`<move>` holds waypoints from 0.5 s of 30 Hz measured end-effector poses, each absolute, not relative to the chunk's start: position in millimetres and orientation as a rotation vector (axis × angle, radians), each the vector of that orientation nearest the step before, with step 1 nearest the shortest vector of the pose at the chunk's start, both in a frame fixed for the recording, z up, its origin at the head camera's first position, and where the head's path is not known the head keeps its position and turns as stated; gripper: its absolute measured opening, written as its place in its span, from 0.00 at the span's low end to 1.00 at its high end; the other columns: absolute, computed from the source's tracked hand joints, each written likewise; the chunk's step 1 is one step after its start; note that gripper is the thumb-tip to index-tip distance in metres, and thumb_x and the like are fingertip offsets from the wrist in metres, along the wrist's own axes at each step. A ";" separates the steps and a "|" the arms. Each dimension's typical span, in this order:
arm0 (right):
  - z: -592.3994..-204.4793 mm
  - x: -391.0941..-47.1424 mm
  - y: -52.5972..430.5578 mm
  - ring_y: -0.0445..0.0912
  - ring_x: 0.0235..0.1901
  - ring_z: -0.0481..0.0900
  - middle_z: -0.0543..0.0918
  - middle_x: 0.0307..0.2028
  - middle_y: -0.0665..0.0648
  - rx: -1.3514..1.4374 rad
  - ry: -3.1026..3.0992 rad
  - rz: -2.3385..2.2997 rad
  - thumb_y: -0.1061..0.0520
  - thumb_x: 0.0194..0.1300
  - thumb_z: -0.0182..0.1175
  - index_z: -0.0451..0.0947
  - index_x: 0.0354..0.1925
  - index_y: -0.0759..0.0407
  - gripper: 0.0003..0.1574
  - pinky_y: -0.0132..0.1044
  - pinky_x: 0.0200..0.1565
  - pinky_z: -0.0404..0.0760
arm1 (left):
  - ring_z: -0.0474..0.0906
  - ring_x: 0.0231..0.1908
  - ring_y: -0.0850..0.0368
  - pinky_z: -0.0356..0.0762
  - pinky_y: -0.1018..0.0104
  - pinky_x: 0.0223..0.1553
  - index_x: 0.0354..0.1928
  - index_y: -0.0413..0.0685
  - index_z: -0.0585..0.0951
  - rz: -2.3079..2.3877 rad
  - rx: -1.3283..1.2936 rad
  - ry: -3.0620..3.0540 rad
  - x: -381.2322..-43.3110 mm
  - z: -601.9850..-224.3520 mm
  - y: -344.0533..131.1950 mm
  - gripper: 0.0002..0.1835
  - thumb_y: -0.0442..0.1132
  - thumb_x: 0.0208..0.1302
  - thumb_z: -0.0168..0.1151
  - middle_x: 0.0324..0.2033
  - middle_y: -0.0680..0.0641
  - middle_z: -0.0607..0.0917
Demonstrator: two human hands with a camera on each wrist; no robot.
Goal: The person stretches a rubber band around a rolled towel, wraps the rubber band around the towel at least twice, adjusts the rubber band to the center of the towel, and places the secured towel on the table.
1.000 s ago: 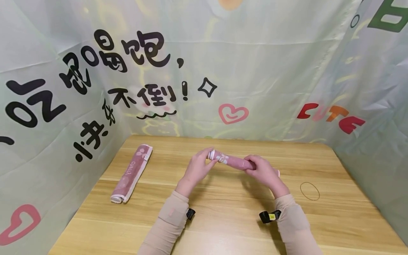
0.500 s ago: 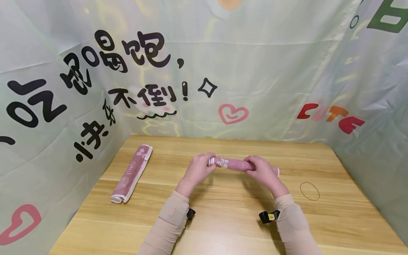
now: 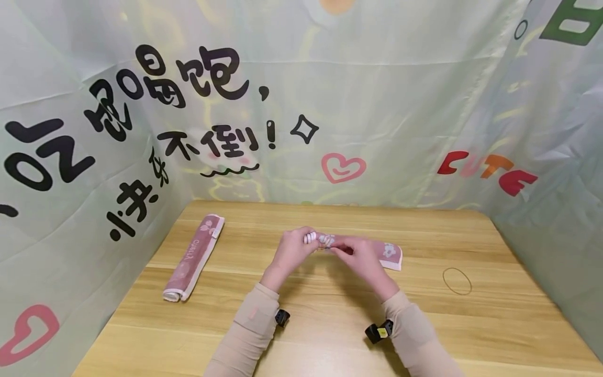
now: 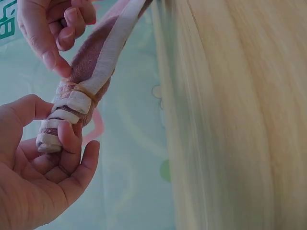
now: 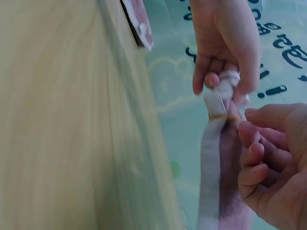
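A pink towel [image 3: 390,251] with white edging and a pale flower pattern, rolled up, lies across both hands above the table. My left hand [image 3: 291,252] grips its rolled left end, thumb on one side and fingers curled round the other. A thin tan rubber band [image 4: 86,92] circles the roll just beyond that grip. At this band my right hand [image 3: 361,257] pinches with thumb and index fingertips, as the right wrist view shows, the other fingers curled. Past the right hand, the towel's right end looks flatter and wider.
A second rolled pink towel [image 3: 192,257] rests at the left of the wooden table [image 3: 330,335]. Another thin rubber band [image 3: 444,276] lies loose on the right side. Printed cloth walls [image 3: 400,104] enclose the table at the back and sides.
My right hand has let go of the roll's right half and moved left to the band. The towel's right end has loosened and spread. My left hand keeps its hold on the left end.
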State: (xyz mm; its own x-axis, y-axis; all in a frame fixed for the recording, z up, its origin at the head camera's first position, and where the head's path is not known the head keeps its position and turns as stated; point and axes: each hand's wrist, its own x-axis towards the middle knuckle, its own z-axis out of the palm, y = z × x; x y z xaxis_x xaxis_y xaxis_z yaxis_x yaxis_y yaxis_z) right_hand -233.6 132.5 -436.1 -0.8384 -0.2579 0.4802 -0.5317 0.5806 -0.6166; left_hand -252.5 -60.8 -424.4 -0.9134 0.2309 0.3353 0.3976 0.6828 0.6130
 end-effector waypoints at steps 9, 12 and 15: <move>-441.5 -227.0 108.2 0.35 0.20 0.71 0.86 0.26 0.60 0.375 -2.553 1.541 0.61 0.60 0.67 0.85 0.40 0.65 0.10 0.27 0.23 0.72 | 0.79 0.26 0.62 0.77 0.75 0.26 0.40 0.42 0.86 -1.188 -0.394 -2.663 -253.1 -423.8 -60.9 0.11 0.41 0.58 0.66 0.32 0.44 0.88; -444.5 -226.4 105.9 0.37 0.19 0.73 0.87 0.27 0.60 0.289 -2.487 1.838 0.62 0.62 0.64 0.82 0.47 0.68 0.16 0.29 0.23 0.74 | 0.76 0.24 0.63 0.75 0.75 0.24 0.40 0.42 0.86 -1.274 -0.349 -2.649 -253.5 -422.5 -62.5 0.12 0.42 0.59 0.66 0.31 0.44 0.88; -449.1 -227.5 106.8 0.39 0.20 0.76 0.87 0.25 0.54 0.205 -2.358 2.177 0.63 0.65 0.61 0.77 0.53 0.71 0.20 0.30 0.25 0.76 | 0.75 0.22 0.63 0.74 0.73 0.22 0.41 0.42 0.86 -1.342 -0.330 -2.627 -253.0 -420.3 -64.0 0.13 0.43 0.59 0.66 0.30 0.44 0.87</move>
State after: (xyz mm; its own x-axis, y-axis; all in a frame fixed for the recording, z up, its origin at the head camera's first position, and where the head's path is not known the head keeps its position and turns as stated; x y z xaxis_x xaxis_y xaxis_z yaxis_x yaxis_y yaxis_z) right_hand -227.5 106.8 -449.1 -0.9892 -0.1430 0.0321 -0.0433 0.0766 -0.9961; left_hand -253.0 -64.0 -420.3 -0.9604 0.1177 0.2524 0.2735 0.5698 0.7750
